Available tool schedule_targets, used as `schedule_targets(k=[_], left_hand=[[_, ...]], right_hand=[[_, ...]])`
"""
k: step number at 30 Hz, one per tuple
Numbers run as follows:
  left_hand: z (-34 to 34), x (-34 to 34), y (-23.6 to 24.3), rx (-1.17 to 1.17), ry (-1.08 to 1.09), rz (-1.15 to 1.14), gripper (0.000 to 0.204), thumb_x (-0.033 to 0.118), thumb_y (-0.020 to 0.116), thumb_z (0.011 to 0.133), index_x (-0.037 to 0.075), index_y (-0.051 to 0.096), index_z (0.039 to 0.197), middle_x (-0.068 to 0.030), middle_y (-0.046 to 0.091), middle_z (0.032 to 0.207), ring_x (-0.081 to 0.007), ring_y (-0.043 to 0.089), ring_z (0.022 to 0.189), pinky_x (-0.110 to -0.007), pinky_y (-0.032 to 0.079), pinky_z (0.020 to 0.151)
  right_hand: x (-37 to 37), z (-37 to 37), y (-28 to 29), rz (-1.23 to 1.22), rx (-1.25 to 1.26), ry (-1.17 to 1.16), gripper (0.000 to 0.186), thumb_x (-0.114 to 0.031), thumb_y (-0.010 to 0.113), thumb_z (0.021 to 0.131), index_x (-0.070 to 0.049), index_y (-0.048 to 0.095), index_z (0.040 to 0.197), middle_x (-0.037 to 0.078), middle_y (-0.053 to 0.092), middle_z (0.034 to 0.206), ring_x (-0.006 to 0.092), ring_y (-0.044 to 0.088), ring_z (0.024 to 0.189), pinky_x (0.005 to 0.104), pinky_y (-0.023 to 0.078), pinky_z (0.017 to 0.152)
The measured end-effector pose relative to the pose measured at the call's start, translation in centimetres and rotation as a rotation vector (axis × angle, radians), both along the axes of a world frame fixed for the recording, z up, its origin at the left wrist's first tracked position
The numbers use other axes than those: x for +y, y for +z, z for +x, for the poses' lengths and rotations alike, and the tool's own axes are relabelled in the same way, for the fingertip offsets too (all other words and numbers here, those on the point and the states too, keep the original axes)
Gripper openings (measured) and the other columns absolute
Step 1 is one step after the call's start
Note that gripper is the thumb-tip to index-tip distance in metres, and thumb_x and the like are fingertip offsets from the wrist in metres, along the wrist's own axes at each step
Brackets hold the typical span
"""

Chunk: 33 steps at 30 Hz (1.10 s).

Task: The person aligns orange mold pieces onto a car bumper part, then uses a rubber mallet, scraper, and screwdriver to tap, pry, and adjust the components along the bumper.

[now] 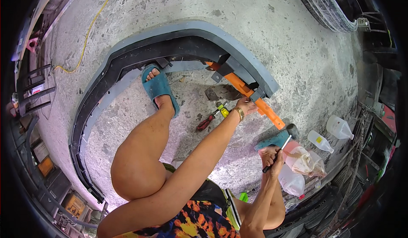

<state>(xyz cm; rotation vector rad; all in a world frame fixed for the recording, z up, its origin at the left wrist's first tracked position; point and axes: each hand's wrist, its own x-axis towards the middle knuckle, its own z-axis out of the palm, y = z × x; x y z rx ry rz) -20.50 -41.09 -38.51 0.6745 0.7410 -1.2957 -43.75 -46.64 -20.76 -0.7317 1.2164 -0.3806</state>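
Observation:
A long curved grey-and-black car bumper [191,29] lies on the concrete floor, its inner side toward me. Along its right end runs an orange bar [238,85], with a dark bracket [256,94] across it. My left hand [247,106], wearing a gold watch, is closed on the bar just below this bracket; some fingers are hidden. Lower right, my right hand [274,161] grips the black handle of a hammer. Its bright metal shaft [287,142] points up toward a dark, blunt head [292,131], near the bar's free end.
A red-handled screwdriver [205,123] lies beside a yellow-green tool [223,110]. My sandalled feet [159,85] stand inside the curve. Plastic bottles [338,127] sit at right, a tyre [325,4] top right. A yellow cable [87,38] crosses the floor at left.

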Motion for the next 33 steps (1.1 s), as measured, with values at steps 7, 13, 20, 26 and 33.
schedule_targets(k=[7,13,20,26,33], left_hand=[[-0.4,-0.1,0.7,-0.023,-0.014,0.009,0.020,-0.002,0.049,0.088,0.003,0.049,0.108,-0.0177,0.059,0.104,-0.0296,0.063,0.093,-0.037,0.056,0.082],[1.4,3.8,-0.4,-0.338,-0.328,0.030,0.014,0.013,0.060,0.084,0.001,0.055,0.088,-0.0162,0.063,0.078,-0.0255,0.066,0.070,-0.035,0.055,0.057],[1.7,14.4,0.3,-0.853,-0.547,0.363,0.019,0.020,0.064,0.081,0.003,0.061,0.073,-0.0065,0.057,0.056,-0.0155,0.056,0.044,-0.031,0.041,0.038],[13.0,22.0,5.8,-0.909,-1.039,0.553,0.017,0.021,0.062,0.080,0.004,0.065,0.082,-0.0093,0.065,0.070,-0.0204,0.062,0.055,-0.035,0.050,0.052],[27.9,23.1,27.4,-1.682,-1.020,0.598,0.031,0.033,0.064,0.076,0.002,0.065,0.074,-0.0142,0.065,0.072,-0.0202,0.061,0.067,-0.036,0.049,0.065]], right_hand=[[0.1,-1.0,0.1,-0.037,0.091,0.023,0.023,-0.032,0.047,0.095,-0.010,0.047,0.090,-0.002,0.039,0.059,0.0047,0.031,0.038,0.0181,0.024,0.033],[3.9,0.1,-2.2,0.120,0.311,-0.027,0.019,-0.031,0.052,0.090,-0.014,0.048,0.082,-0.003,0.037,0.055,0.0056,0.032,0.039,0.0201,0.026,0.034],[14.4,1.4,-6.7,0.246,0.343,0.210,0.023,-0.031,0.053,0.089,-0.010,0.049,0.084,-0.001,0.042,0.054,0.0102,0.039,0.040,0.0263,0.033,0.036],[17.0,-0.9,-10.2,0.232,0.490,0.420,0.032,-0.036,0.058,0.086,-0.005,0.049,0.086,0.001,0.042,0.057,0.0130,0.044,0.044,0.0289,0.039,0.038],[15.3,-3.5,-14.3,-0.293,0.907,0.983,0.028,-0.016,0.062,0.075,0.003,0.054,0.094,0.021,0.060,0.083,0.0324,0.062,0.075,0.0429,0.052,0.060]])
